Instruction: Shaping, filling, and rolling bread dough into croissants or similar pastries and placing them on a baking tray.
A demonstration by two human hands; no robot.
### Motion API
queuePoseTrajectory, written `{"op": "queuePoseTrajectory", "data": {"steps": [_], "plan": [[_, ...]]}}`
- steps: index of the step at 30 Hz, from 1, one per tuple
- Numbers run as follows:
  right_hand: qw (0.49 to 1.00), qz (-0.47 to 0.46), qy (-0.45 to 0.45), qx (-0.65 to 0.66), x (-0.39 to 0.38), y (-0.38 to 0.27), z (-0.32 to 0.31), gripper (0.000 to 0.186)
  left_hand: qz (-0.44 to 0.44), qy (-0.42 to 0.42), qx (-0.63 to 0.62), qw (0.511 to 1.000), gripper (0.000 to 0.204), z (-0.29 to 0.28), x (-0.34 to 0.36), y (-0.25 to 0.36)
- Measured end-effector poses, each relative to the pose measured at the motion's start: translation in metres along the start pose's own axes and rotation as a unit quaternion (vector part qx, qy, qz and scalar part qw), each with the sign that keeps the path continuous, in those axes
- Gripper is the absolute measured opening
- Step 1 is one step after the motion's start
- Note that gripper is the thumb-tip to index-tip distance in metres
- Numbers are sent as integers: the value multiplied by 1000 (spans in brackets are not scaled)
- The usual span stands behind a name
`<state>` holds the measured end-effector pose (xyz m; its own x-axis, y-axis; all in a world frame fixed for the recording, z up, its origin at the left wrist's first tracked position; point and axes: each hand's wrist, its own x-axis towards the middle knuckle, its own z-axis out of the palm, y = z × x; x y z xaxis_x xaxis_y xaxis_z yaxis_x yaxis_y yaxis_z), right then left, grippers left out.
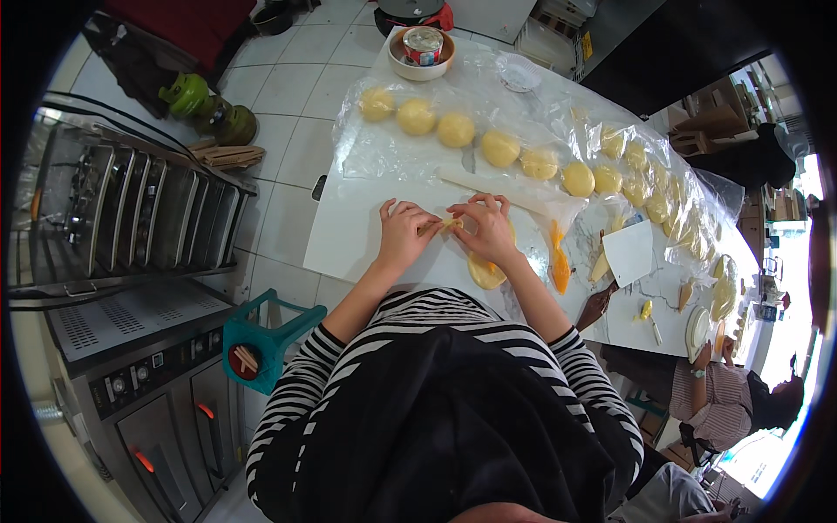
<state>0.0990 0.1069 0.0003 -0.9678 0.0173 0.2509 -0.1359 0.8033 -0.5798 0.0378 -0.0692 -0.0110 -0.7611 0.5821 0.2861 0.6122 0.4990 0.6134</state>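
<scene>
My left hand (pixel 406 230) and my right hand (pixel 486 227) meet over the white table, fingertips pinched on a small strip of pale yellow dough (pixel 450 224). Fingers hide part of the strip. Under my right wrist lies a flattened piece of yellow dough (pixel 485 274) with some orange on it, partly covered by the forearm. Just right of that forearm is a clear piping bag with orange filling (pixel 559 261). Beyond my hands, a row of round dough balls (pixel 455 130) sits under clear plastic sheeting (pixel 366 157).
A bowl (pixel 397 63) holding a tin (pixel 424 45) stands at the far edge. On the right lie a white rectangular sheet (pixel 629 254) and more covered dough. A co-worker (pixel 715 392) works at the right end. A teal stool (pixel 270 336), oven (pixel 157 383) and tray rack (pixel 131 209) stand left.
</scene>
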Motion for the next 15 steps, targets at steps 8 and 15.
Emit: {"op": "queuePoseTrajectory", "data": {"steps": [8,15], "plan": [[999,4,28,-21,-1,-2,2,12,41,62,8,997,7,2,-2,0],[999,7,-25,-42,-8,13,1,18,38,63,6,997,14,-6,-4,8]]}}
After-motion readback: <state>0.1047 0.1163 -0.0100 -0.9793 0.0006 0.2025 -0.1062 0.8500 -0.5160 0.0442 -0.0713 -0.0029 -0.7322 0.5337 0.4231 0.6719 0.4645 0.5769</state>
